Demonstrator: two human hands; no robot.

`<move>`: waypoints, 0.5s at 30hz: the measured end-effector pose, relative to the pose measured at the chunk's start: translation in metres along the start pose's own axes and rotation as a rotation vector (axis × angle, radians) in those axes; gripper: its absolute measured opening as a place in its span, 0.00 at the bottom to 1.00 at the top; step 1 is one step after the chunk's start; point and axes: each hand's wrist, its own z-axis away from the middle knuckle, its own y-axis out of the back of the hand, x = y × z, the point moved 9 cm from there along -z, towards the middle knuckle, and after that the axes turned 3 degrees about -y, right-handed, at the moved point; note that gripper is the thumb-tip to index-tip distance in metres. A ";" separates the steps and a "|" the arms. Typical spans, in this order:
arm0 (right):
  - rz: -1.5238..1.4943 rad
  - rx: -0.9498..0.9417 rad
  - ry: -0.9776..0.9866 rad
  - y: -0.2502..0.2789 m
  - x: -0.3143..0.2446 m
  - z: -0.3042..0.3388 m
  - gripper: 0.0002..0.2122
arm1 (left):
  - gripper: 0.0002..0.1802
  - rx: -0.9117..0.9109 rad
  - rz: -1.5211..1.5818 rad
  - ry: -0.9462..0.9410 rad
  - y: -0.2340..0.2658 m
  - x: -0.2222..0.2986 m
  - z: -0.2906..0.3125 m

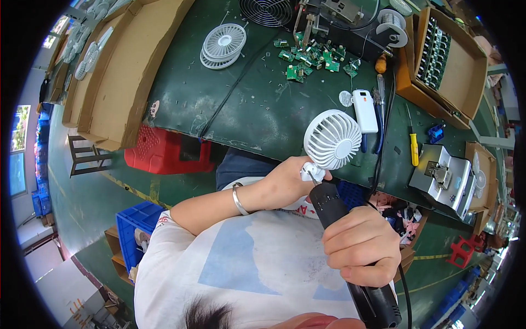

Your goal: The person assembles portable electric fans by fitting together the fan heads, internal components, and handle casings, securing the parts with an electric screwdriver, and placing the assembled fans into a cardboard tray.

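Observation:
My left hand is closed around the neck of a small white handheld fan, whose round grille tilts up over the table edge. In my right hand is a black corded electric screwdriver, gripped around its body. Its bit reaches the white joint below the fan head; I cannot tell whether it sits in a screw. Just beyond the fan lies a white rectangular fan handle on the green table.
Several green circuit boards lie at the back near a solder spool. White grilles are stacked farther left. A yellow screwdriver, pliers and a metal fixture are to the right. Cardboard trays flank the table; a red stool is below.

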 end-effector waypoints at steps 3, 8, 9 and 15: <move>0.008 0.012 -0.018 0.001 0.002 0.000 0.08 | 0.10 0.007 -0.007 -0.014 0.002 -0.001 0.000; 0.005 0.013 0.003 0.000 0.003 0.002 0.08 | 0.10 0.038 0.028 -0.076 0.001 0.002 -0.001; 0.000 -0.001 -0.018 -0.001 0.004 -0.001 0.08 | 0.10 0.039 0.015 -0.075 0.001 0.001 -0.002; -0.029 -0.025 -0.044 0.000 0.009 -0.003 0.07 | 0.10 -0.035 -0.048 0.050 -0.001 -0.006 -0.004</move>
